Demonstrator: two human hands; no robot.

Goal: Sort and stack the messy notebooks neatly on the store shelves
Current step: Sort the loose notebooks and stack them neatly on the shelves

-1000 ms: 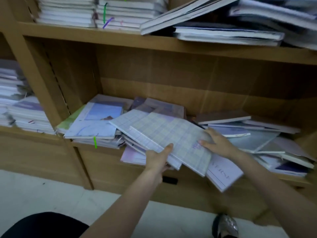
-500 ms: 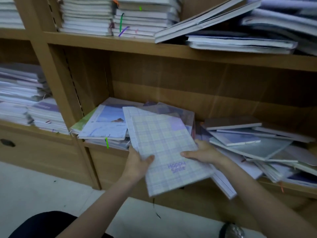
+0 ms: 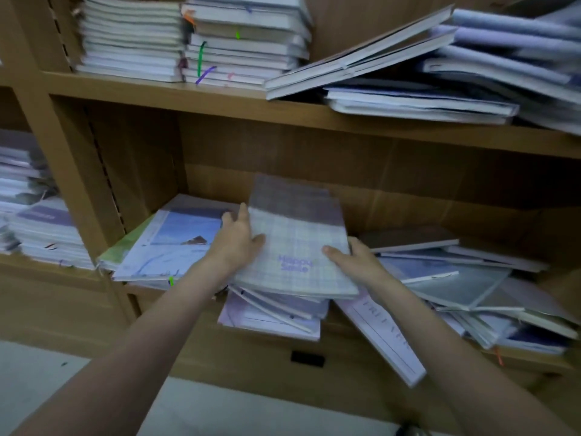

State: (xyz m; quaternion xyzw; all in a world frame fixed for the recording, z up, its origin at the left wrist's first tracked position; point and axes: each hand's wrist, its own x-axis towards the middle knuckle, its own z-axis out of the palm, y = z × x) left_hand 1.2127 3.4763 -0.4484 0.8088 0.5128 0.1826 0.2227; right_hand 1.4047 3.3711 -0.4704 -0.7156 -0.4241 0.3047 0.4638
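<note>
A plaid notebook point(image 3: 295, 243) with purple lettering lies squared on top of a loose pile in the middle of the lower shelf point(image 3: 314, 338). My left hand point(image 3: 237, 240) grips its left edge, thumb on the cover. My right hand point(image 3: 352, 261) holds its right edge, thumb on top. Under it, pale purple notebooks point(image 3: 270, 316) stick out over the shelf front. A white notebook point(image 3: 386, 335) hangs tilted off the edge below my right wrist.
A blue-covered pile point(image 3: 176, 243) lies to the left, scattered notebooks point(image 3: 456, 278) to the right. The upper shelf holds two neat stacks point(image 3: 188, 39) and slumped books point(image 3: 408, 73). More stacks point(image 3: 34, 221) fill the left bay. The floor point(image 3: 220, 410) is below.
Both hands turned the plaid notebook straight and pushed it back into the shelf onto the middle pile. The camera moved closer and tilted up.
</note>
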